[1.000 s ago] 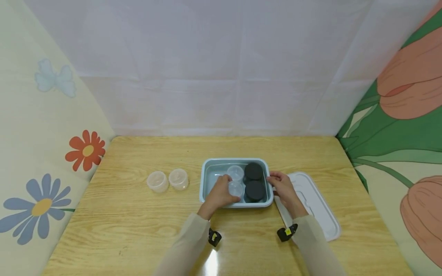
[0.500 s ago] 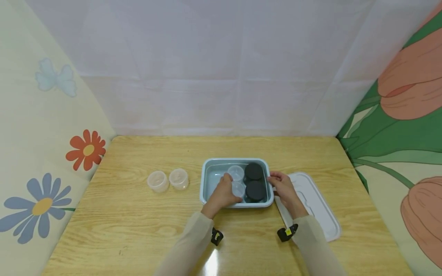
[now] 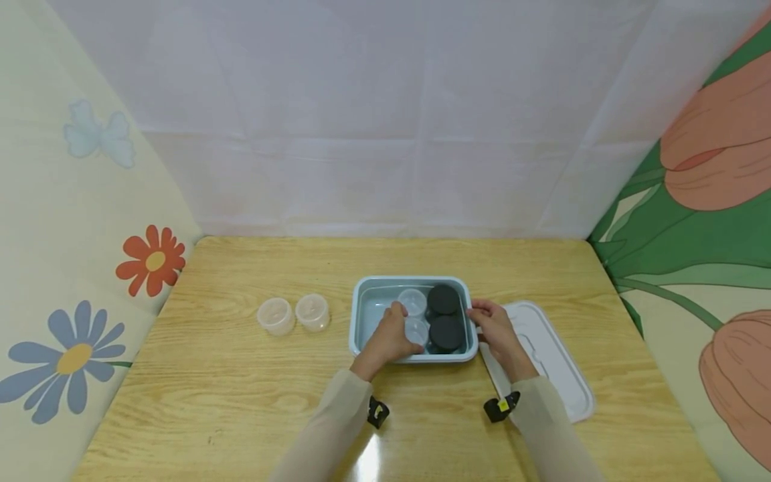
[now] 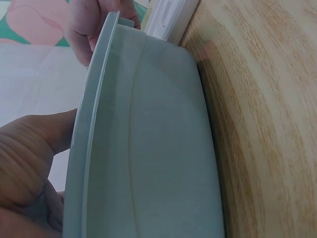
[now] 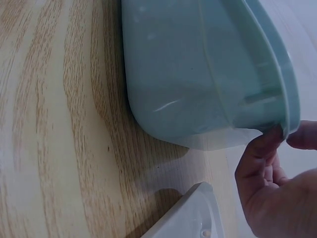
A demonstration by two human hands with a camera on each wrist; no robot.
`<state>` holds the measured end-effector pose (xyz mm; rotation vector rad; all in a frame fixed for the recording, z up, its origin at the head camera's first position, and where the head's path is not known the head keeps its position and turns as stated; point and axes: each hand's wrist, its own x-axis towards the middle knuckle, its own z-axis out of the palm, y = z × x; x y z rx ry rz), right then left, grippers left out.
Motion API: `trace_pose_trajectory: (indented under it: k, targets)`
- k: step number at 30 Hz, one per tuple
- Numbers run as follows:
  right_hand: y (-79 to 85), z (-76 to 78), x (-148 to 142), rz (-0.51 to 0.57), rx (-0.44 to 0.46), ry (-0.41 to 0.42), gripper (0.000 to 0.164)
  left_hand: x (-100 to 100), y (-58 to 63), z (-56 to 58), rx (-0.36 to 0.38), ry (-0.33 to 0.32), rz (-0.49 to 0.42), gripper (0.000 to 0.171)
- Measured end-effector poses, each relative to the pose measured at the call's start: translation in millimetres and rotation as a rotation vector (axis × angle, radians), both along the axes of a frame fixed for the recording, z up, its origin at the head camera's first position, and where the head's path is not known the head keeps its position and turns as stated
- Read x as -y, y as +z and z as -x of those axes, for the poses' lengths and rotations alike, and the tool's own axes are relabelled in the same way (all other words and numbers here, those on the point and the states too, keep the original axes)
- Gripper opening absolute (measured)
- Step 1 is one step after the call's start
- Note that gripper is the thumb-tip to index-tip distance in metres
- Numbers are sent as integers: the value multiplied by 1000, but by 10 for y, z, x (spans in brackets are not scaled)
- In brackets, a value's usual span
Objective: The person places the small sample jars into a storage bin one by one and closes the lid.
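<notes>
A pale blue plastic box [image 3: 361,314] sits on the table. Two black-lidded jars fill its right end, the far jar [image 3: 443,299] and the near jar [image 3: 446,333]. Left of them stand two clear plastic cups, the far cup [image 3: 412,302] and the near cup [image 3: 417,332]. My left hand [image 3: 385,340] reaches over the front rim and holds the near cup between thumb and fingers, close beside the near jar. With thumb and fingertips, my right hand [image 5: 282,188] pinches the box's right rim [image 5: 289,91]. In the left wrist view the box wall [image 4: 163,134] hides the cup.
Two more clear cups, a left one [image 3: 276,317] and a right one [image 3: 312,312], stand on the wooden table [image 3: 241,402] left of the box. A white lid [image 3: 553,361] lies at the right, partly under my right forearm. A pale curtain [image 3: 337,134] hangs behind the table.
My left hand has shifted slightly right with the near cup, bringing it closer to the near black-lidded jar. My right hand stays on the box's rim.
</notes>
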<state>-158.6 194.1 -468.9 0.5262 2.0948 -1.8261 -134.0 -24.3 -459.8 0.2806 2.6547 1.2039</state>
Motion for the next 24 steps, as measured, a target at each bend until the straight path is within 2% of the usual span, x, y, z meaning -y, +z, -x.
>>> trace_pose_trajectory:
  k: [4, 8, 14, 19, 24]
  targets:
    - [2, -1, 1, -2, 6, 5, 35, 24, 22, -2, 33, 4, 6, 68]
    - [6, 0, 0, -7, 7, 6, 35, 63, 48, 8, 32, -6, 6, 66]
    - [9, -1, -9, -6, 2, 17, 35, 164, 78, 17, -14, -19, -33, 55]
    - [1, -4, -20, -13, 1, 23, 36, 271, 152, 10, -53, -21, -98, 51]
    - [-2, -1, -14, -15, 4, 15, 36, 413, 214, 15, -53, 22, -148, 49]
